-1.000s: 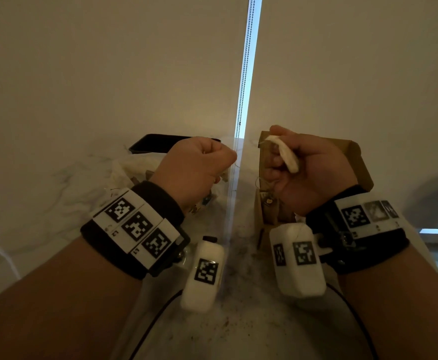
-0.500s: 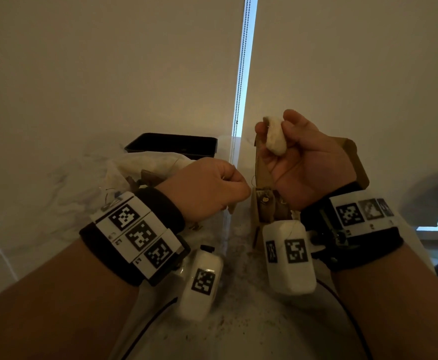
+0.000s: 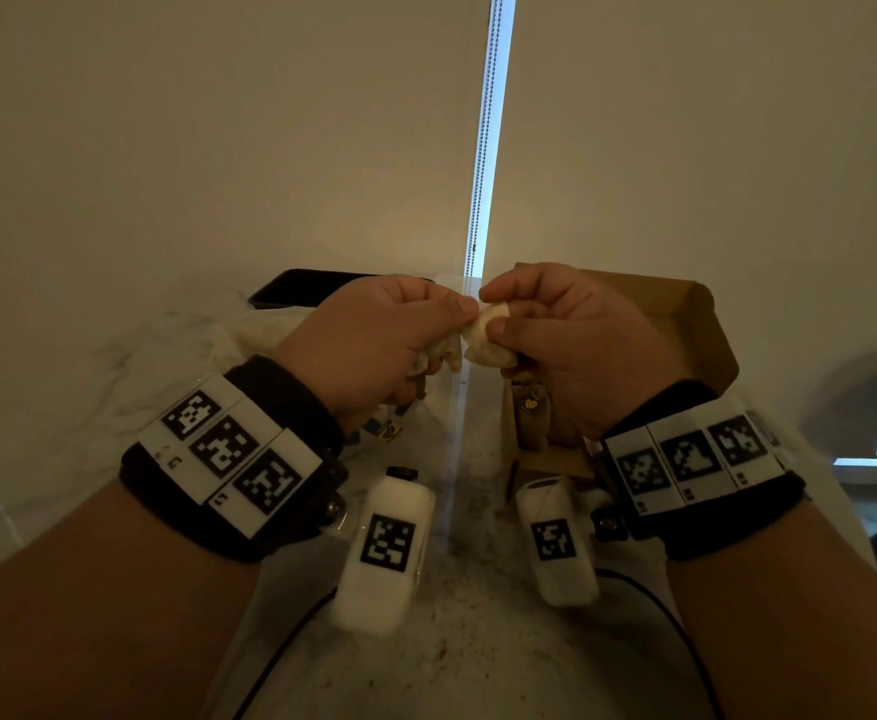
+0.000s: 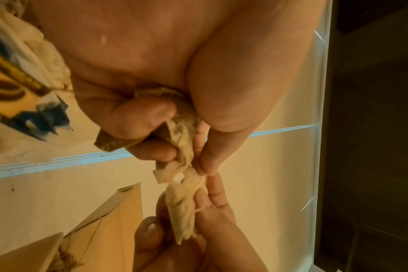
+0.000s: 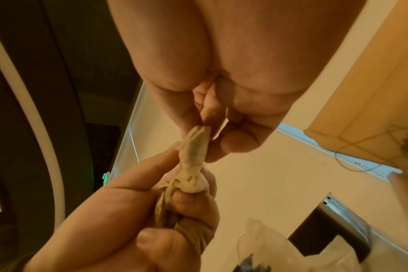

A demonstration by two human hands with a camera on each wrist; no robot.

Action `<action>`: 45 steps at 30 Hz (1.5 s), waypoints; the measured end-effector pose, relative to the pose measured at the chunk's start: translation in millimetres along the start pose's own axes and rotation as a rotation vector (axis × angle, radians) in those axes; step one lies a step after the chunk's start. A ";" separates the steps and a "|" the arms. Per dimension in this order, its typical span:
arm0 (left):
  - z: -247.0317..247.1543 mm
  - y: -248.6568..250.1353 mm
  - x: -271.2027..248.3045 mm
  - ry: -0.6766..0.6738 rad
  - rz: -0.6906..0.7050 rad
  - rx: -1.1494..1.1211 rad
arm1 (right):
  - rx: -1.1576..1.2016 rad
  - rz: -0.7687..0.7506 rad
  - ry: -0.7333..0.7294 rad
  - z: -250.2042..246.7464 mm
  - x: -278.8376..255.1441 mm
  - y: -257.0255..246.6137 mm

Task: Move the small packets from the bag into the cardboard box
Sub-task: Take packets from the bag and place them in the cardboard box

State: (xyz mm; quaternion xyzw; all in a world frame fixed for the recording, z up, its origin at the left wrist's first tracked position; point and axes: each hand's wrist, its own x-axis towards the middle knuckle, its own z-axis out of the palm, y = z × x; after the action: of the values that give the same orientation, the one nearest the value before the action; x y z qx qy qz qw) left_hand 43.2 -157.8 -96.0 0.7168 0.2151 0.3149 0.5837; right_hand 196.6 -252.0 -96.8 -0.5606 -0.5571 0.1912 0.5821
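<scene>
Both hands have come together since half a second ago: the right hand, which was lifted above the cardboard box with a pale packet, is now lower and meets the left hand over the gap between bag and box. The right grip pinches a small crumpled cream packet between thumb and fingertips; the left grip is curled round another wad of packets and its thumb and forefinger also nip the near end of the cream one, so the two hands touch through it. From the left wrist view the packets look like soft, wrinkled tea-bag-like sachets, one darker brown piece poking out under the left fingers. The box stands open on the worktop to the right, its flap raised behind the right hand, with a brownish packet and some thread lying inside. The thin translucent bag lies crumpled to the left, under the left hand; what remains in it is hard to make out. A dark flat tray sits behind the bag against the wall. Between bag and box the marble surface is speckled with crumbs.
</scene>
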 end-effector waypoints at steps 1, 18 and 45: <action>0.1 -0.5 0.3 0.006 -0.002 0.002 | 0.018 0.011 -0.011 0.3 0.5 0.9; 10.3 6.7 -2.5 0.189 -0.103 -0.130 | 0.134 0.123 0.142 -0.2 -0.7 -2.5; 25.6 3.6 -6.6 0.111 -0.187 -0.044 | -1.016 0.839 -0.265 -64.4 -19.6 5.9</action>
State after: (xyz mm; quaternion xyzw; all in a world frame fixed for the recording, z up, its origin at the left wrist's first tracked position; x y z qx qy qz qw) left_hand 56.3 -181.1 -96.9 0.6621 0.3060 0.3029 0.6134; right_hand 248.5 -295.1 -94.3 -0.9058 -0.3793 0.1824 0.0489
